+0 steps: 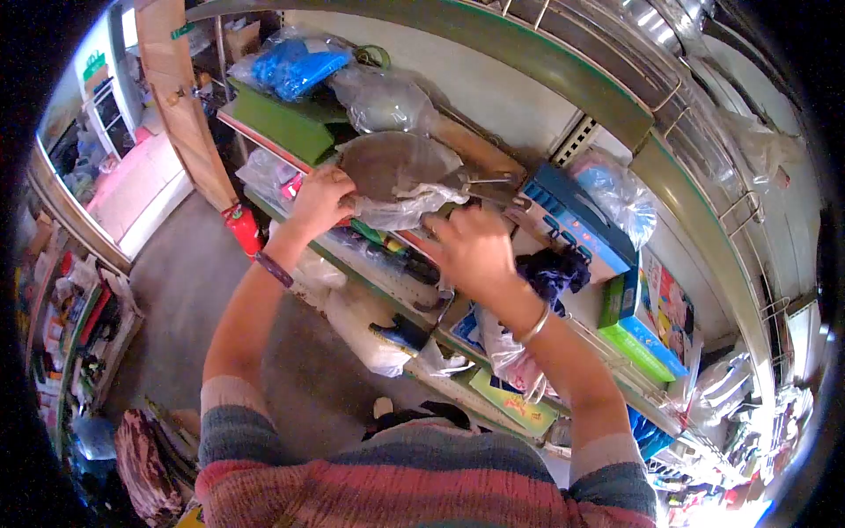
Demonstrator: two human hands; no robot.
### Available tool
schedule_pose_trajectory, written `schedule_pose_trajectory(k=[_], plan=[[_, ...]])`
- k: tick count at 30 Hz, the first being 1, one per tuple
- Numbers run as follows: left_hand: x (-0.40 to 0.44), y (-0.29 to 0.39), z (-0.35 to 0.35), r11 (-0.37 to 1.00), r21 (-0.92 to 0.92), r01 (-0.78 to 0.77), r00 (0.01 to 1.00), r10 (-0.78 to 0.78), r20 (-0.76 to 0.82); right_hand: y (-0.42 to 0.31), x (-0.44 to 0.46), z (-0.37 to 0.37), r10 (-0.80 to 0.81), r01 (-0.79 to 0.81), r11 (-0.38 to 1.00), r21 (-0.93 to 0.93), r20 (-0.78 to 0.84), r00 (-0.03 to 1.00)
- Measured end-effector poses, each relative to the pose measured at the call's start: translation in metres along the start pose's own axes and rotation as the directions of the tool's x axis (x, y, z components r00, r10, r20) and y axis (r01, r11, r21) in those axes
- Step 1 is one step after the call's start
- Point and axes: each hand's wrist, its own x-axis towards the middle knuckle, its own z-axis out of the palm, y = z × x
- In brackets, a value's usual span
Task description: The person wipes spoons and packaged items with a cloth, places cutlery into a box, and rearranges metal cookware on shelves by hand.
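A flat, round brown item (400,165), partly wrapped in clear plastic, rests at the edge of the shelf in front of me. What kind of item it is, I cannot tell. My left hand (324,201) is closed on its left edge, with the fingers on top. Along its front and right side the clear plastic wrap (396,209) is crumpled. My right hand (471,246) is beside the wrap's right end with its fingers curled; the back of the hand hides whatever is between the fingertips. A thin metal rod (493,180) lies just beyond that hand.
Behind stand a green box (282,123), a blue plastic-wrapped bundle (295,69) and another clear bag (383,101). To the right are a blue box (576,220) and dark cloth (554,277). Lower shelves hold bagged goods. A red fire extinguisher (242,231) stands by the wooden door (176,97).
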Motion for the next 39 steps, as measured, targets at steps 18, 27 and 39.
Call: schedule_pose_trajectory(k=[18,27,39], plan=[[-0.008,0.002,0.013,0.973,-0.209,0.103,0.994,-0.108,-0.014,0.108,-0.09,0.033,0.493,-0.508,0.861,0.021,0.205,0.845],[-0.019,0.006,0.03,0.962,-0.254,0.1,0.995,-0.093,0.038,0.141,-0.129,0.035,0.485,-0.483,0.874,-0.052,0.155,0.861],[-0.019,0.074,-0.02,0.996,-0.088,-0.007,0.98,-0.011,-0.2,0.106,-0.156,-0.052,0.196,-0.168,0.971,0.169,-0.165,0.967]])
